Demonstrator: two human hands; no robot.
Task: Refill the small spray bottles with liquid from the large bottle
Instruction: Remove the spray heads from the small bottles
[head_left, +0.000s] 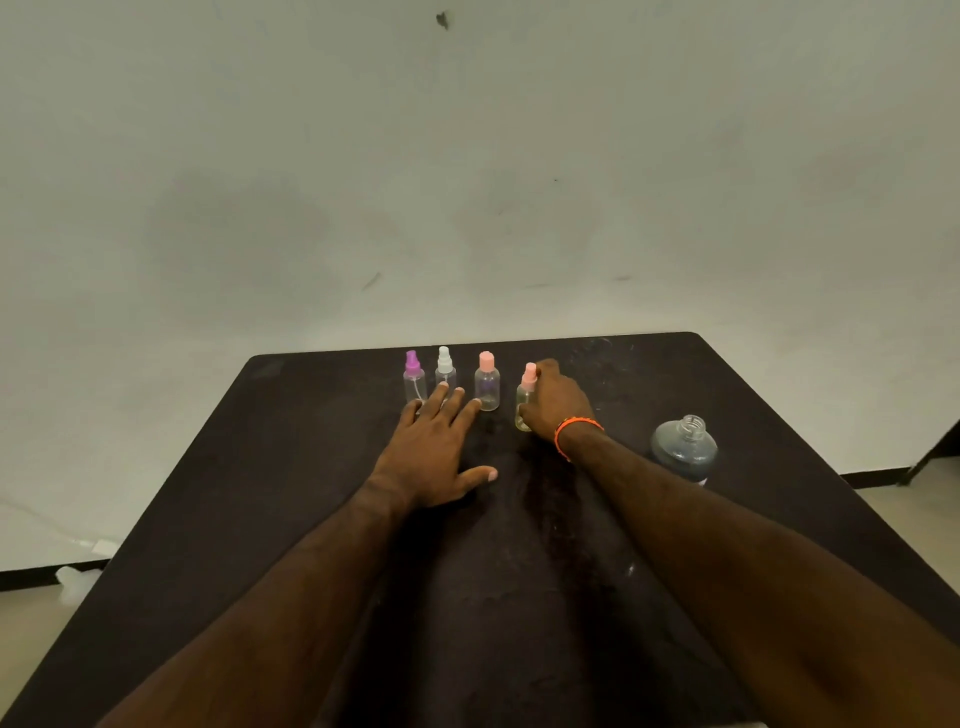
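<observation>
Fingers of the right hand (558, 402) curl around one small spray bottle (524, 400) with a pink top, holding it upright on the dark table (260, 493). Left hand (434, 447) lies flat, fingers spread and straight. Four small bottles stand in a row near the far edge: purple-topped (414, 382), white-topped (445, 371), pink-capped (487, 384), and the held one. One large bottle (684, 449), uncapped, stands well right. Bare tabletop stretches toward the viewer beneath both forearms.
</observation>
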